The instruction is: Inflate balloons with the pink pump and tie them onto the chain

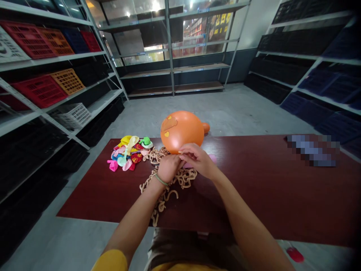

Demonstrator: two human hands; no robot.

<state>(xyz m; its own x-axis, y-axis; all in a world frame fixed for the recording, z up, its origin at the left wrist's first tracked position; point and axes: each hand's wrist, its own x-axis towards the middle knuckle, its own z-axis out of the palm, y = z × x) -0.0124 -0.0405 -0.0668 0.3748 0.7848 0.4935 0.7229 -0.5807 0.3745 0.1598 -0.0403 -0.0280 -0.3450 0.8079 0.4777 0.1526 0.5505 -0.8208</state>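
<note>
The balloon [183, 130] is orange, glossy and blown up to a plump oval, just above the middle of the frame. It lies broadside, a small rounded nub poking out at its right end; yellow hearts and a darker printed patch mark its left. Its mouth is hidden.

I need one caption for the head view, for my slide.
Left hand and right hand together beside an inflated orange balloon, over curly tan pieces on a dark-red table.

Balloon [183, 130], orange with a yellow heart; small balloons [129, 151], yellow, pink, blue, green and gold-patterned red; curls [187, 177], tan; table [254, 180], reddish brown; bracelet [161, 180], green.
</note>
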